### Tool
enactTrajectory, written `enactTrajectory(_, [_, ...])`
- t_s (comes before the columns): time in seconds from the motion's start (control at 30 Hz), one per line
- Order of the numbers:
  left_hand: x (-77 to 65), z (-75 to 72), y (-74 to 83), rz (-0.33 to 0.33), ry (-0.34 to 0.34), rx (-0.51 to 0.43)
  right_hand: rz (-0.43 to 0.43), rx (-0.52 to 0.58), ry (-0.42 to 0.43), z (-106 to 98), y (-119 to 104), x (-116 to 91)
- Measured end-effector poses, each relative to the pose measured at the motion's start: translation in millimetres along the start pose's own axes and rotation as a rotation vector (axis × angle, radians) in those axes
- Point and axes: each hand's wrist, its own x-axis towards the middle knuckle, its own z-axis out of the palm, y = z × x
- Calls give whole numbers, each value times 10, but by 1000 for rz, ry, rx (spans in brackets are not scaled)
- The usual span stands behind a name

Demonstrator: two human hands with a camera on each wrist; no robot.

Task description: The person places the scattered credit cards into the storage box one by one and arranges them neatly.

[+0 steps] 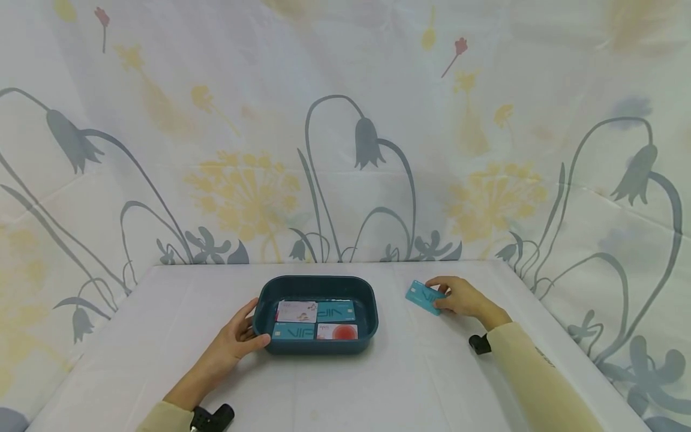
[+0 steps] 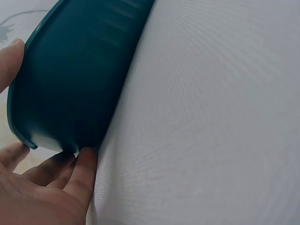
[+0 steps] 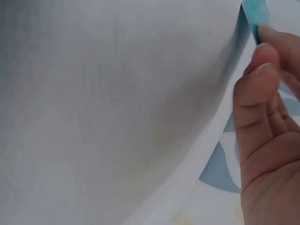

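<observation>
A teal plastic card [image 1: 417,293], printed with white lettering, is pinched between the thumb and fingers of my right hand [image 1: 460,296], to the right of a dark teal plastic tray [image 1: 324,347]. In the right wrist view only one end of the card [image 3: 256,13] shows, held a little over the white cloth. My left hand [image 1: 236,337] grips the tray's left end, thumb at the near rim and fingers along the outer side. Inside the tray lie two teal cards [image 1: 294,331], a white card with a red circle [image 1: 337,332] and a pale pink card [image 1: 297,311].
White cloth [image 1: 410,384] covers the table beneath the tray. Behind the far table edge hangs a flower-patterned curtain [image 1: 345,198]. Black wrist cameras [image 1: 213,418] are strapped to both wrists, below beige sleeves [image 1: 534,372].
</observation>
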Motion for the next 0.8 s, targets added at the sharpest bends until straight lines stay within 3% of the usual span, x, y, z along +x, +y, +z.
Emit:
enactTrajectory(0.3, [23,-5,-27,4,1,-5,-22,104,-12,62,-45,-10])
enactTrajectory(0.8, [21,-6,-32,12,2,9,-54,163,-37,130,-115,22])
